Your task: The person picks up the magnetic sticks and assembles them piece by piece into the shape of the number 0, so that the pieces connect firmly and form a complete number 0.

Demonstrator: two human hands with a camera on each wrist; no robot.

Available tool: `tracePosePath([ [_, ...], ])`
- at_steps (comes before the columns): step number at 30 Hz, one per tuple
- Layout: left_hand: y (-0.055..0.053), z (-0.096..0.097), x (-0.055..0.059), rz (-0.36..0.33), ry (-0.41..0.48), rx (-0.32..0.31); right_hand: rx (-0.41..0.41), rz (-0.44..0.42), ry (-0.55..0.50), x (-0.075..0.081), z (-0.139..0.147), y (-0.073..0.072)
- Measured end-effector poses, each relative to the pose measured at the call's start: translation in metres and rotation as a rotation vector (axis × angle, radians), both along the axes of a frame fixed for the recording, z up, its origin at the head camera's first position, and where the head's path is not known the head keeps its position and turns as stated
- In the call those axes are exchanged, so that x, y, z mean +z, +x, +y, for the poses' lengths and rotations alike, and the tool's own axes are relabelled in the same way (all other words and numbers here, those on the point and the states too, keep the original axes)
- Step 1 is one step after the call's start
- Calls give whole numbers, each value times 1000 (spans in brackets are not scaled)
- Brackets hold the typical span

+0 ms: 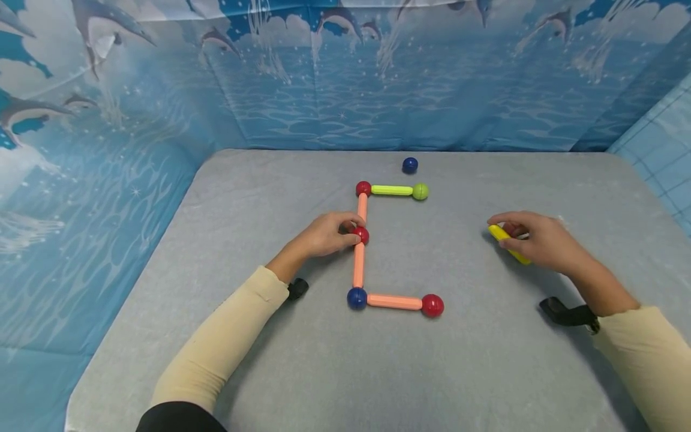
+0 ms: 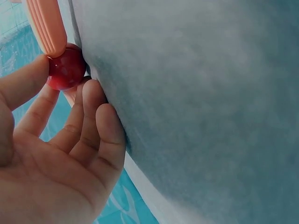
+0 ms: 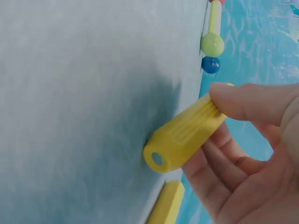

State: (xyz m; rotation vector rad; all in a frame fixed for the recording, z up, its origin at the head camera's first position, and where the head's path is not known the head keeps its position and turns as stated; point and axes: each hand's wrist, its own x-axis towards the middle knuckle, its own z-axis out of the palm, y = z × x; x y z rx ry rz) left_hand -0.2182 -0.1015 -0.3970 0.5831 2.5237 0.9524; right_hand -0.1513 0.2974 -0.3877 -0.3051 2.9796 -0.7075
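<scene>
My left hand (image 1: 327,234) pinches the middle red ball (image 2: 68,70) of a row of magnetic building pieces, thumb on one side and fingertips on the other. Salmon rods (image 1: 358,267) extend from that ball both ways, to a red ball (image 1: 363,188) at the far end and a blue ball (image 1: 357,298) at the near end. On the right, my right hand (image 1: 547,240) grips a ridged yellow rod (image 3: 187,133) between thumb and fingers, close over the table. Its facing end shows a round silvery spot. A second yellow rod (image 3: 167,204) appears below it in the right wrist view.
From the far red ball a lime green rod (image 1: 392,190) runs right to a green ball (image 1: 420,191). A loose dark blue ball (image 1: 409,165) sits behind it. Nearer, another salmon rod (image 1: 394,302) joins the blue ball to a red ball (image 1: 432,305). Grey cloth covers the table (image 1: 302,372).
</scene>
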Motion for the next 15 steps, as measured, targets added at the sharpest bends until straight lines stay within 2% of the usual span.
tracePosePath([
  [4,-1,0,-1,-5,7,-6,-58,-33,-112,-1,-8,3],
  [8,-1,0,-2,-2,10,-2,-102,-59,-232,6,-25,10],
  [15,-1,0,-1,13,18,-4,-41,-84,-437,13,-69,29],
])
